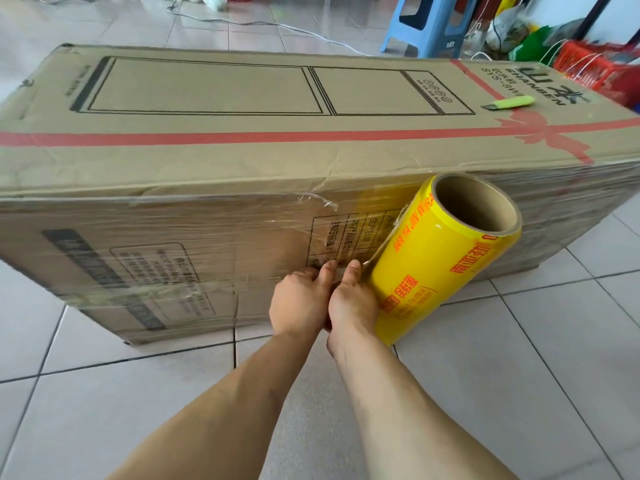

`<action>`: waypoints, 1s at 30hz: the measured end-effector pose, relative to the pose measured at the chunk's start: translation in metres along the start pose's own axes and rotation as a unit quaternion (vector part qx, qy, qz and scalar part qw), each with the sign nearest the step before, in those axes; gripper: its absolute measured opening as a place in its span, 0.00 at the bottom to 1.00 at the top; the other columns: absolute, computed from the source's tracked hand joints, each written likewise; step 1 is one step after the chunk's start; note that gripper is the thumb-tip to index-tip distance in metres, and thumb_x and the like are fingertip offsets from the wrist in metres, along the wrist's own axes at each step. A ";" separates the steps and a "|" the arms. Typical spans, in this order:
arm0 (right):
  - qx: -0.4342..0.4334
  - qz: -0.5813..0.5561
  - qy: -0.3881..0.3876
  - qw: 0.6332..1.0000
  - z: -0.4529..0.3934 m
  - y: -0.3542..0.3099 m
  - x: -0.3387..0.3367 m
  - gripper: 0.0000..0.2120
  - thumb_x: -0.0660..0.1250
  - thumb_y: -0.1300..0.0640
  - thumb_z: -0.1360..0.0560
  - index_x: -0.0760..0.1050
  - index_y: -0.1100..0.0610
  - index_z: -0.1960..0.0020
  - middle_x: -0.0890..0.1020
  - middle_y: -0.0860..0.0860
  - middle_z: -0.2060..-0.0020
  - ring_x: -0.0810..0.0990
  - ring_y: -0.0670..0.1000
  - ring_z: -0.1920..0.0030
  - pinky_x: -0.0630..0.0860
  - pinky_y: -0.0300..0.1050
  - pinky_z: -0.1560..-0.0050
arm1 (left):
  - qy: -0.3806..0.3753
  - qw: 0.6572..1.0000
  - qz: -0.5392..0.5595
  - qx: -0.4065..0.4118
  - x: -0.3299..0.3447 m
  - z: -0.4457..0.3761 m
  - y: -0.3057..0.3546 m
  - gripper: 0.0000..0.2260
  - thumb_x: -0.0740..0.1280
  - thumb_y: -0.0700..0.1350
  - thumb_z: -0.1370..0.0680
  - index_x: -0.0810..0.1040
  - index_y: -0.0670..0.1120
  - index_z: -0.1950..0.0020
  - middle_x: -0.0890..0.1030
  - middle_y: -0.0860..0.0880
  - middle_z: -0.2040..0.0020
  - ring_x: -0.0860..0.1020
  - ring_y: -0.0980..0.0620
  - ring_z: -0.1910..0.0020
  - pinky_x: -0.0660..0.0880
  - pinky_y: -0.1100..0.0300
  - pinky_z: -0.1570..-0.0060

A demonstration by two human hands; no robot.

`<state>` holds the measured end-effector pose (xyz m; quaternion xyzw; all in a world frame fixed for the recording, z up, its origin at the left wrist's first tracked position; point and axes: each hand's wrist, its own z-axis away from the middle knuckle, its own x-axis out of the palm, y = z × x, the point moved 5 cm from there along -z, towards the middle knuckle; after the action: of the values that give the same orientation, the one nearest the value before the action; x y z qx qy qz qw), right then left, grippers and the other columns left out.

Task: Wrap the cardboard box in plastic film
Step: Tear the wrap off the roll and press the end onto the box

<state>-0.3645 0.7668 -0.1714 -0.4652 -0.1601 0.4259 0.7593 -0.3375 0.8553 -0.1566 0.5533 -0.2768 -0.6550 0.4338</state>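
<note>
1. The cardboard box [242, 157] is lying long side down on the tiled floor [519, 393], and clear film is already clinging to its near face and its right end.
2. The yellow roll of plastic film [440, 261] is leaning tilted against the near face, its open cardboard core pointing up, its lower end on the floor.
3. Both hands are working side by side just left of the roll, low on the near face. The left hand [299, 299] is pinching at the loose film edge with curled fingers; the right hand [351, 299] is doing the same, its thumb up against the sheet that is running up to the roll.
4. A yellow-green utility knife [507, 103] is sitting on top of the box, well apart from the hands.
5. The film looks thin, stretchy and clingy, so it will likely bunch or tear if pulled from one corner; holding it across its width seems wiser.
6. The roll looks fairly heavy and smooth, and best carried by the core ends.
7. The box looks bulky and stiff, though its edges are creased.
</note>
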 end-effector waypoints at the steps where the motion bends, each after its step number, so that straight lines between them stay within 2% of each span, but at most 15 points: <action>1: 0.001 0.002 0.008 1.000 -0.001 0.002 -0.002 0.29 0.49 0.27 0.29 0.74 0.48 0.65 0.85 0.57 0.51 0.83 0.62 0.49 0.80 0.60 0.47 | 0.004 1.000 -0.010 0.004 0.001 0.001 0.000 0.24 0.66 0.59 0.14 0.74 0.53 0.68 0.88 0.38 0.54 0.85 0.37 0.47 0.77 0.51 0.54; 3: -0.003 0.008 0.022 1.000 -0.003 0.005 -0.004 0.31 0.47 0.27 0.31 0.75 0.50 0.64 0.85 0.56 0.52 0.83 0.61 0.49 0.80 0.60 0.47 | 0.016 0.999 -0.028 0.008 0.002 0.003 0.001 0.24 0.65 0.58 0.13 0.72 0.52 0.68 0.87 0.40 0.54 0.84 0.37 0.47 0.71 0.53 0.55; 6: -0.023 0.043 0.026 0.998 -0.006 0.008 -0.006 0.33 0.46 0.27 0.32 0.76 0.53 0.64 0.85 0.57 0.54 0.83 0.61 0.49 0.80 0.60 0.47 | 0.024 0.999 -0.031 -0.001 0.004 0.003 -0.002 0.25 0.64 0.56 0.13 0.72 0.51 0.69 0.81 0.45 0.61 0.83 0.38 0.48 0.69 0.54 0.56; 11: -0.076 0.112 0.016 0.991 0.001 -0.005 -0.020 0.32 0.49 0.32 0.22 0.81 0.55 0.56 0.86 0.53 0.59 0.84 0.58 0.54 0.81 0.57 0.50 | 0.036 0.998 -0.055 -0.002 0.007 0.004 -0.007 0.22 0.62 0.58 0.13 0.79 0.48 0.62 0.86 0.46 0.58 0.84 0.41 0.49 0.70 0.55 0.55; 15: -0.096 0.147 0.008 0.984 -0.002 -0.011 -0.019 0.29 0.53 0.31 0.22 0.77 0.53 0.63 0.85 0.54 0.58 0.83 0.59 0.54 0.80 0.56 0.50 | 0.030 0.995 -0.091 -0.002 0.008 -0.001 -0.007 0.24 0.63 0.63 0.14 0.80 0.49 0.62 0.87 0.43 0.56 0.84 0.39 0.48 0.73 0.54 0.56; 17: -0.092 0.160 0.002 0.983 -0.006 -0.011 -0.013 0.27 0.53 0.31 0.23 0.74 0.52 0.65 0.85 0.55 0.56 0.83 0.61 0.52 0.81 0.57 0.50 | 0.022 0.994 -0.110 -0.009 0.007 -0.002 -0.008 0.25 0.63 0.65 0.15 0.84 0.49 0.59 0.88 0.43 0.54 0.84 0.40 0.47 0.74 0.54 0.56; 18: -0.086 0.159 -0.001 0.983 -0.008 -0.011 -0.010 0.26 0.54 0.33 0.22 0.75 0.52 0.63 0.85 0.56 0.54 0.83 0.61 0.50 0.80 0.58 0.48 | 0.021 0.993 -0.120 -0.009 0.007 -0.003 -0.008 0.25 0.63 0.65 0.15 0.87 0.48 0.55 0.88 0.42 0.53 0.85 0.40 0.46 0.74 0.54 0.55; 20: -0.077 0.159 -0.005 0.984 -0.011 -0.011 -0.006 0.23 0.54 0.38 0.19 0.78 0.55 0.51 0.84 0.58 0.48 0.81 0.61 0.45 0.78 0.55 0.44 | 0.022 0.989 -0.143 -0.003 0.006 -0.003 -0.009 0.25 0.63 0.65 0.14 0.88 0.46 0.50 0.89 0.42 0.50 0.85 0.39 0.44 0.76 0.53 0.54; 22: -0.086 0.164 -0.014 0.983 -0.014 -0.011 -0.002 0.20 0.54 0.45 0.17 0.77 0.56 0.39 0.82 0.56 0.41 0.79 0.58 0.39 0.75 0.48 0.39 | 0.022 0.986 -0.167 0.015 0.006 -0.005 -0.009 0.24 0.62 0.61 0.13 0.88 0.45 0.47 0.89 0.42 0.48 0.85 0.38 0.44 0.75 0.53 0.54; 23: -0.095 0.164 -0.006 0.982 -0.014 -0.011 -0.002 0.18 0.54 0.47 0.16 0.77 0.55 0.37 0.81 0.54 0.39 0.79 0.56 0.38 0.74 0.45 0.39 | 0.024 0.983 -0.178 0.026 0.006 -0.006 -0.009 0.22 0.62 0.59 0.12 0.88 0.44 0.47 0.89 0.41 0.47 0.85 0.38 0.44 0.73 0.53 0.55; 25: -0.113 0.136 0.022 0.984 -0.012 -0.008 -0.005 0.17 0.55 0.48 0.16 0.78 0.54 0.39 0.83 0.54 0.42 0.80 0.57 0.41 0.76 0.49 0.41 | 0.034 0.980 -0.191 0.046 0.005 -0.009 -0.009 0.21 0.62 0.56 0.11 0.87 0.44 0.47 0.89 0.40 0.47 0.85 0.36 0.44 0.71 0.53 0.55; 27: -0.133 0.105 0.049 0.984 -0.010 -0.005 -0.010 0.18 0.55 0.45 0.17 0.79 0.53 0.42 0.85 0.54 0.47 0.82 0.59 0.46 0.79 0.55 0.45 | 0.041 0.979 -0.185 0.068 0.004 -0.009 -0.009 0.20 0.62 0.55 0.11 0.86 0.43 0.48 0.89 0.40 0.48 0.85 0.36 0.45 0.71 0.53 0.55; 30: -0.136 0.109 0.057 0.983 -0.012 -0.003 -0.015 0.20 0.54 0.41 0.19 0.79 0.53 0.45 0.85 0.54 0.52 0.83 0.59 0.51 0.80 0.57 0.49 | 0.039 0.988 -0.134 0.068 0.005 -0.011 -0.016 0.21 0.63 0.56 0.12 0.86 0.44 0.52 0.89 0.42 0.53 0.85 0.37 0.49 0.78 0.51 0.53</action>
<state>-0.3642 0.7480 -0.1730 -0.6022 -0.1213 0.4534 0.6458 -0.3313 0.8597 -0.1745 0.6390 -0.2271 -0.6643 0.3142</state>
